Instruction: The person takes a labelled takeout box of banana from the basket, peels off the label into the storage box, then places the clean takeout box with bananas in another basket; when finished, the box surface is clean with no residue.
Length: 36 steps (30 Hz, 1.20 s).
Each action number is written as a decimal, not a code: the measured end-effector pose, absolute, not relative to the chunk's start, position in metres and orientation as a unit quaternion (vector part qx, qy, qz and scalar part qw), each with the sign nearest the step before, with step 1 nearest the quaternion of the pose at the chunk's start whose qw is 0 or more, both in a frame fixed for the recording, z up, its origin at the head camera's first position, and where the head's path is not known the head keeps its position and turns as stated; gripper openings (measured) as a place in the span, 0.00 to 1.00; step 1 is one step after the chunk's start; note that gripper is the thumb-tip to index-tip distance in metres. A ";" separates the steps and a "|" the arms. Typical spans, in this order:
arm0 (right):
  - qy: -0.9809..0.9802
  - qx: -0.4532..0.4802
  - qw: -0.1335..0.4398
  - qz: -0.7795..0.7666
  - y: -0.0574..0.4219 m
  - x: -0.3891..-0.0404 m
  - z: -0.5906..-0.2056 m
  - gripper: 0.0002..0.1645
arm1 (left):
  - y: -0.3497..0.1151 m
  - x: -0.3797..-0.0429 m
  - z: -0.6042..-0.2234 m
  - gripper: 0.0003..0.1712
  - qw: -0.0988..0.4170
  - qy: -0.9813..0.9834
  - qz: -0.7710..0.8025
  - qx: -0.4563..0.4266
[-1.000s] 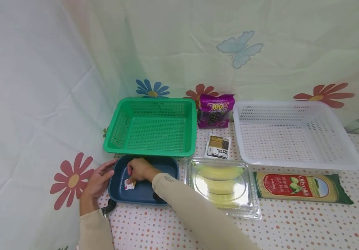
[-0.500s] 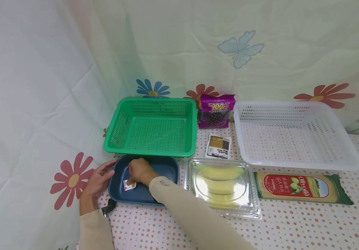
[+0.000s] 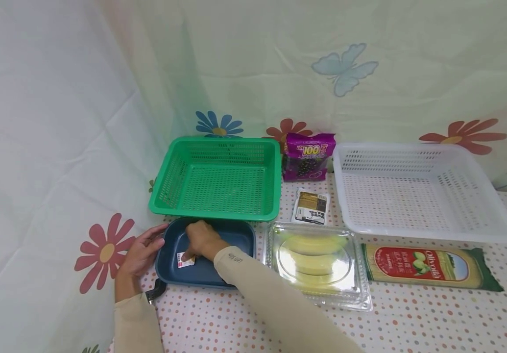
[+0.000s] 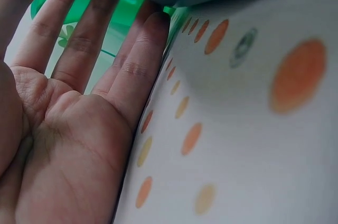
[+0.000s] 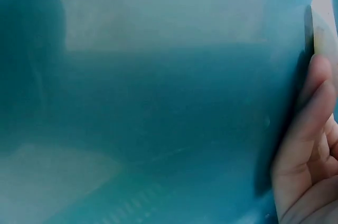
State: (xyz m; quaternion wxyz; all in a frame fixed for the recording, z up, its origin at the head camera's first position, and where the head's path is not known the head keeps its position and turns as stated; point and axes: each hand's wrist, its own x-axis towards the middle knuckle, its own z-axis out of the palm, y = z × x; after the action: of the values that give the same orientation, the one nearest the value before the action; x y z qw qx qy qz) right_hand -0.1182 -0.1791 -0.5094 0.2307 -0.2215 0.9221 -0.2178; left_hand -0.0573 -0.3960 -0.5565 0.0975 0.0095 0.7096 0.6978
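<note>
A dark blue rectangular tray [image 3: 218, 277] stands in front of the green basket in the head view. Inside it my right hand [image 3: 204, 239] is bent over a small white printed piece [image 3: 185, 260], like a label or packet, thumb on it and fingers curled. The right wrist view has the thumb at the lower end of this white piece [image 5: 323, 18]; the hold between thumb and fingers is partly out of frame. At the tray's left side rests my left hand [image 3: 140, 255], fingers extended along the rim. From the left wrist its palm [image 4: 74, 139] shows, fingertips hidden behind the tray.
Behind the tray is a green basket [image 3: 215, 215]; at the right, a white basket [image 3: 429, 235]. Between them are a purple candy bag [image 3: 308, 157] and a small pouch [image 3: 311, 207]. A clear box of bananas [image 3: 317, 260] and a spaghetti pack [image 3: 431, 267] lie in front.
My right hand has moved slightly within the tray, its fingers drawn a little more over the white piece. My left hand stays at the rim. The head view has shifted slightly.
</note>
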 end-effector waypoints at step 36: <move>0.889 -0.245 0.303 -0.241 -0.093 -0.095 -0.433 0.25 | -0.397 -0.055 -0.555 0.29 0.104 0.711 0.696 0.020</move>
State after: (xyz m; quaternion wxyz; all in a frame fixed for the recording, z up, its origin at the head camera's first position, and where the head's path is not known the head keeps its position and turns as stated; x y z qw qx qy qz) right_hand -0.0949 -0.0925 -0.4333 0.3025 -0.2451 0.8891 -0.2408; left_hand -0.0550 -0.3972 -0.5552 0.1037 0.0199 0.7107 0.6955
